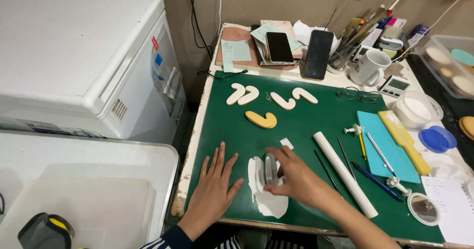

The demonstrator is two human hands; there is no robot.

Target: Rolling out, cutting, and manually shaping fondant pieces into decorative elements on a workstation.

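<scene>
We see both of our hands out in front of us, low in the view. Our left hand (216,182) lies flat, palm down, with the fingers (214,159) spread apart and pointing away from us. The thumb sticks out to the right. Its wrist comes out of a dark sleeve with white stripes. Our right hand (291,175) is just beside it. Its arm is bare and comes in from the lower right corner. This hand is bent, with the fingertips (270,155) curled down and pressing. The two hands do not touch.
</scene>
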